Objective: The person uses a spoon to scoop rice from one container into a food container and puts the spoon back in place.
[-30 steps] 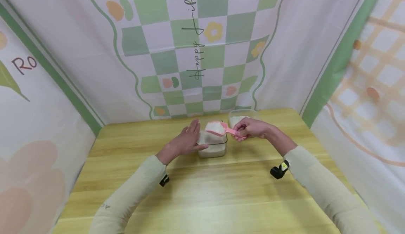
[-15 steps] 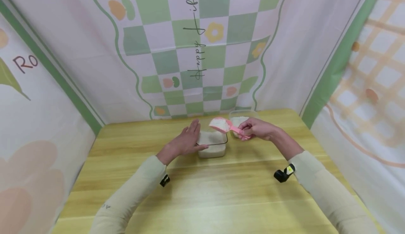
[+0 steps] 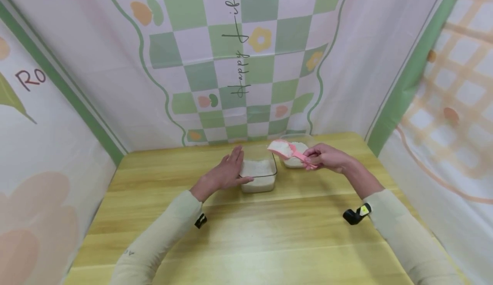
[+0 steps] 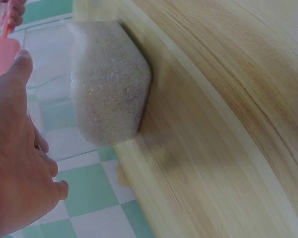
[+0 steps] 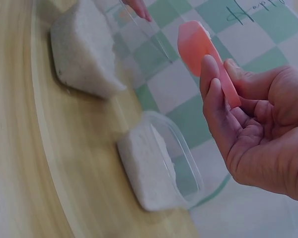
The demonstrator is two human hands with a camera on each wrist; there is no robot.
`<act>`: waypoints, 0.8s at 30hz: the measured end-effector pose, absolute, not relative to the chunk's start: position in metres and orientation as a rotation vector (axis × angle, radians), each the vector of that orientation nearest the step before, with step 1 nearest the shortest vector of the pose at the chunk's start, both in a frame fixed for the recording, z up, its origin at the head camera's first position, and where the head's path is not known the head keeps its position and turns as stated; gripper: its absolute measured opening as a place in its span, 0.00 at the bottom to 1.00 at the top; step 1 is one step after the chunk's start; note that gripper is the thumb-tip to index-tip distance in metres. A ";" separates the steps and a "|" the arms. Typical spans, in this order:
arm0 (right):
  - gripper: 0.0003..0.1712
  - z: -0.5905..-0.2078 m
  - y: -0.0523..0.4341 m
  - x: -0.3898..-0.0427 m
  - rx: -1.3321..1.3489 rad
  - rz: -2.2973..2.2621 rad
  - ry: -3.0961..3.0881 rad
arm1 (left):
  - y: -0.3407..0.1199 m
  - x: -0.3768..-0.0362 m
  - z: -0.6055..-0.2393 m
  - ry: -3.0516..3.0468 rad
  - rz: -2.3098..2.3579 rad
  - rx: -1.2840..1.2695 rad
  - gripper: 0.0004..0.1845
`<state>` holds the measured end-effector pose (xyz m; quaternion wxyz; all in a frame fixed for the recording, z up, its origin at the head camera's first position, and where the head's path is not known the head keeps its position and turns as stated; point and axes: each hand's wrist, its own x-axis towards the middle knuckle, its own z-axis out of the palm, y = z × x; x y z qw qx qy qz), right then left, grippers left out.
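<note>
Left hand (image 3: pixel 225 171) flat, fingers straight; right hand (image 3: pixel 327 156) raised, fingers curled in a pinching grip.

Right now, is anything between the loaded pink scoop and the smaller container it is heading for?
Nothing visible. The scoop, held by the right hand, hangs over the near rim of the open container; no lid or other item covers it.

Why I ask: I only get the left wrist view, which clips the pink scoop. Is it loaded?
Observer: Yes. In the head view the pink scoop carries a heap of white rice.
Operator: Where is it hanging?
Observer: Above the left rim of a second clear container, to the right of the rectangular container.
Operator: What holds it?
Observer: The right hand pinches its handle.
</note>
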<state>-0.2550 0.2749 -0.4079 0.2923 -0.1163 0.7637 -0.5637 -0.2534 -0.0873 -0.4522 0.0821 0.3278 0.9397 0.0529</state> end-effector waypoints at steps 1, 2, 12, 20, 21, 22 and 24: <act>0.11 -0.408 0.278 -0.255 -0.303 -1.500 2.045 | -0.087 -0.254 -0.453 2.809 0.155 0.979 0.55; 0.10 -0.408 0.281 -0.255 -0.293 -1.498 2.054 | -0.087 -0.254 -0.453 2.812 0.156 0.982 0.55; 0.23 -0.411 0.304 -0.255 -0.195 -1.482 2.156 | -0.087 -0.253 -0.451 2.815 0.152 0.987 0.55; 0.25 -0.416 0.316 -0.256 -0.141 -1.474 2.204 | -0.088 -0.252 -0.451 2.808 0.159 0.980 0.55; 0.25 -0.417 0.318 -0.256 -0.145 -1.471 2.210 | -0.088 -0.252 -0.451 2.810 0.164 0.982 0.55; 0.25 -0.417 0.319 -0.256 -0.141 -1.470 2.214 | -0.088 -0.252 -0.451 2.811 0.161 0.984 0.55; 0.25 -0.420 0.322 -0.257 -0.134 -1.471 2.218 | -0.088 -0.252 -0.452 2.814 0.162 0.985 0.55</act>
